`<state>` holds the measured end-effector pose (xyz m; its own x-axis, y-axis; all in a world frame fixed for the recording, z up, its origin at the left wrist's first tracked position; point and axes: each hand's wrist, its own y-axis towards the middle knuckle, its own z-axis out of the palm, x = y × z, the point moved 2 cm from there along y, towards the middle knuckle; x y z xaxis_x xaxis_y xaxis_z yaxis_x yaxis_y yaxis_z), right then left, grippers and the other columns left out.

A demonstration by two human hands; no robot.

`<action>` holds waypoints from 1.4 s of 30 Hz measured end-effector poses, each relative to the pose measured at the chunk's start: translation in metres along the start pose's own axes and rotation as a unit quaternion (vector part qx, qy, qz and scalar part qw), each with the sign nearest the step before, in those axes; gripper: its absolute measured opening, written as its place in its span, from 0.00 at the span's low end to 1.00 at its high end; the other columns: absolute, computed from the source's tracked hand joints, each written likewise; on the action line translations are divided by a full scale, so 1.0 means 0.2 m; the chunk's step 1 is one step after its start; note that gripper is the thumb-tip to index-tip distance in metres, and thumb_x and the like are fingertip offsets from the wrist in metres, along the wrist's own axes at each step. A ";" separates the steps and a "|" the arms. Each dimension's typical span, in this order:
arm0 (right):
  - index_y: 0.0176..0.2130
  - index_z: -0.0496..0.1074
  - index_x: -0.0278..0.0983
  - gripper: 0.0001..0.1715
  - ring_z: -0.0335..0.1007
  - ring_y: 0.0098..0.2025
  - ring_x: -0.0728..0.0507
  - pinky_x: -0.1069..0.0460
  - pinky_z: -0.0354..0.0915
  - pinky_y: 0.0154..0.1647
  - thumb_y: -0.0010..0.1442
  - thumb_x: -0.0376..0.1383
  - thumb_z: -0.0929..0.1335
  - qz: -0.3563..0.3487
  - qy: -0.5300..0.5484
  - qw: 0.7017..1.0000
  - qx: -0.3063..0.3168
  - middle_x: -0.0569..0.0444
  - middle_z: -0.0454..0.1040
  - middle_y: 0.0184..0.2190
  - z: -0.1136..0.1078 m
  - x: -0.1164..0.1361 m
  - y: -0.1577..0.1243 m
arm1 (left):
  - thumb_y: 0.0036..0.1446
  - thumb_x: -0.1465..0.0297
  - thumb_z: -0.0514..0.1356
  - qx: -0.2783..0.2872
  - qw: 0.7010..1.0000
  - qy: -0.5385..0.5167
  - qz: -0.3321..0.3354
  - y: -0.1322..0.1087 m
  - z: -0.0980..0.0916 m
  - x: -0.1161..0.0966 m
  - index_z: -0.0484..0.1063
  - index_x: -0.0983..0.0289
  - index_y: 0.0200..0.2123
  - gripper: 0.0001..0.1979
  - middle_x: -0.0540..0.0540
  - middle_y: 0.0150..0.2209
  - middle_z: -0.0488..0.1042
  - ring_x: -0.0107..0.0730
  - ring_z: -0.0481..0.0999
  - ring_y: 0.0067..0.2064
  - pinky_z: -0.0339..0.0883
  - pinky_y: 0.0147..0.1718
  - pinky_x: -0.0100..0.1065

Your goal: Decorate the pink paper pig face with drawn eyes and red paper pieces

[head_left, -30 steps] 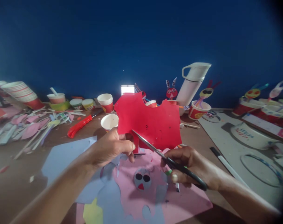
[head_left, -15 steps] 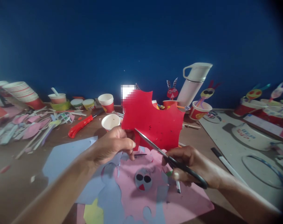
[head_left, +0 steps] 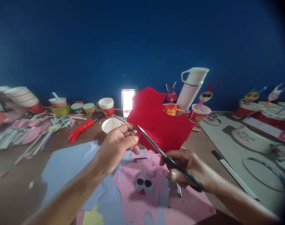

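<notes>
My left hand pinches the lower left edge of a red paper sheet, which stands tilted with scalloped cut-outs along its edges. My right hand grips black-handled scissors by the loops. Their blades point up and left across the lower left of the sheet, tips close to my left fingers, and look nearly closed. Below the hands, a pale round paper face with black eyes and a red triangle rests on a pink paper sheet with cut edges.
Blue paper lies left of the pink sheet. Beyond it are a red utility knife, paper cups and a heap of paper scraps. At the back stand a white flask and cups with paper figures.
The red sheet has turned and shifted slightly right, showing more of the red cup behind it. The scissors remain at its lower left. The camera view has shifted a little.
</notes>
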<state>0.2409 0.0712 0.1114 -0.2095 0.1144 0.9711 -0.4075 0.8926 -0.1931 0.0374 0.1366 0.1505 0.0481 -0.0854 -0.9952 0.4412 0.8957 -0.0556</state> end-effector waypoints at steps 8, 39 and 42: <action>0.36 0.71 0.32 0.27 0.51 0.17 0.55 0.59 0.51 0.16 0.46 0.50 0.73 -0.012 0.010 1.000 0.006 0.63 0.58 0.17 -0.01 0.00 0.01 | 0.50 0.76 0.57 0.021 1.000 -0.012 -0.017 0.01 -0.02 0.00 0.69 0.63 0.38 0.10 0.46 0.28 0.69 0.23 0.71 0.22 0.61 0.26 0.30; 0.39 0.73 0.32 0.31 0.57 0.15 0.54 0.59 0.58 0.14 0.45 0.53 0.73 0.030 0.021 0.999 -0.001 0.61 0.62 0.17 0.01 -0.02 0.00 | 0.50 0.77 0.57 0.072 0.996 -0.026 -0.048 0.02 -0.04 0.00 0.67 0.63 0.29 0.04 0.47 0.28 0.64 0.20 0.62 0.22 0.68 0.25 0.30; 0.38 0.72 0.32 0.30 0.57 0.16 0.54 0.59 0.59 0.15 0.45 0.52 0.74 0.038 0.035 0.999 -0.001 0.61 0.63 0.17 0.02 -0.02 0.00 | 0.50 0.77 0.57 0.077 0.995 -0.032 -0.050 0.01 -0.04 -0.01 0.68 0.64 0.29 0.04 0.46 0.25 0.61 0.20 0.60 0.22 0.69 0.25 0.30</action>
<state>0.2391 0.0692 0.1068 -0.1770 0.2124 0.9610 -0.3901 0.8813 -0.2666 0.0307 0.1425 0.1514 0.0517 -0.2024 -0.9779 0.5792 0.8038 -0.1358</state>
